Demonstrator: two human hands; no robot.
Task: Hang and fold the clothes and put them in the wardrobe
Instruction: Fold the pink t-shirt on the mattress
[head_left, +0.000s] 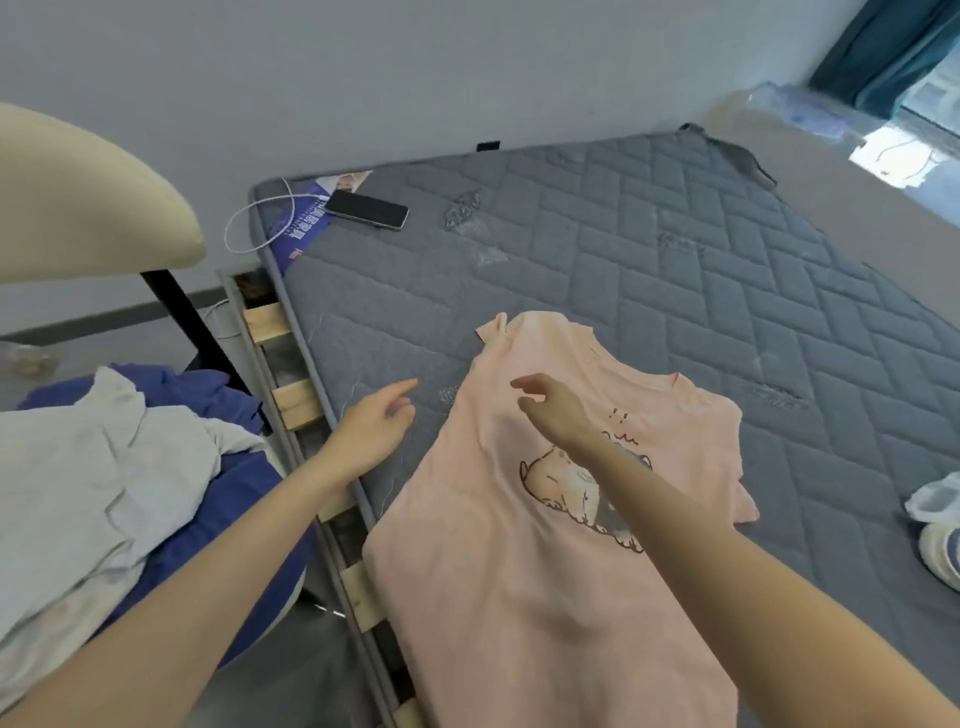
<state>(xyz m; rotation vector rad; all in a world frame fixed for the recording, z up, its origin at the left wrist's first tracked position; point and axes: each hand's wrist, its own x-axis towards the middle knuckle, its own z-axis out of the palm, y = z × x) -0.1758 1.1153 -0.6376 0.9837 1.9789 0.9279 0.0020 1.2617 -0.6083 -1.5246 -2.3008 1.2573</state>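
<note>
A pink T-shirt (498, 561) with a cartoon cat print lies spread on the grey quilted mattress (649, 270), front side up, its collar toward the far side. My left hand (374, 423) hovers over the mattress just left of the shirt, fingers loosely extended and holding nothing. My right hand (553, 408) is above the shirt's upper chest with relaxed, slightly bent fingers, also holding nothing. A white garment (88, 483) and a blue garment (208, 514) lie piled at the left.
A phone (367, 209) with a white cable (260, 221) lies near the mattress's far left corner. Wooden bed slats (291, 402) show along the left edge. A beige chair (88, 192) stands at the left. A white shoe (940, 551) and plastic bag (935, 499) sit at the right.
</note>
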